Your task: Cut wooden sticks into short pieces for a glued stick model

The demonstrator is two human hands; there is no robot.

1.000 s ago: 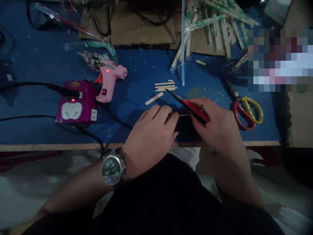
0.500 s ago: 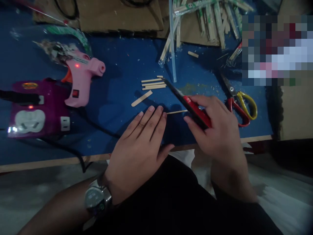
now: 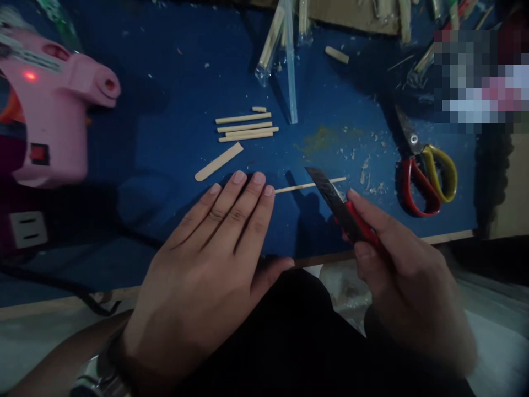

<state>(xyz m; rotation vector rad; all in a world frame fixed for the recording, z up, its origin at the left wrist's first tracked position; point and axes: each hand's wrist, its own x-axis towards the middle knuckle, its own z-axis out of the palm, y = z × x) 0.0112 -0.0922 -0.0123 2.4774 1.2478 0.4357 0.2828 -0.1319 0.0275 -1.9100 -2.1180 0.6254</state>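
Observation:
My left hand (image 3: 215, 248) lies palm down with its fingers stretched out, and its fingertips rest over one end of a thin wooden stick (image 3: 295, 188). The covered end of that stick is hidden. Gripped in my right hand (image 3: 417, 281) is a red box cutter (image 3: 362, 223) with a dark blade pointing up and left. Its blade crosses over the stick in this view; whether they touch I cannot tell. Several short cut sticks (image 3: 244, 127) lie side by side beyond my left fingers, with a flat rounded stick (image 3: 219, 161) below them.
A pink hot glue gun (image 3: 58, 105) with a lit red light stands on the left. Red and yellow scissors (image 3: 419, 160) lie on the right. A clear glue stick (image 3: 291, 71) and wrapped sticks (image 3: 270, 44) are at the back. Wood shavings (image 3: 366, 171) dot the blue table (image 3: 165, 121).
The view has moved closer to the table. My right hand and the box cutter have drawn back down and right, with the blade now over the stick. My left hand remains flat on it.

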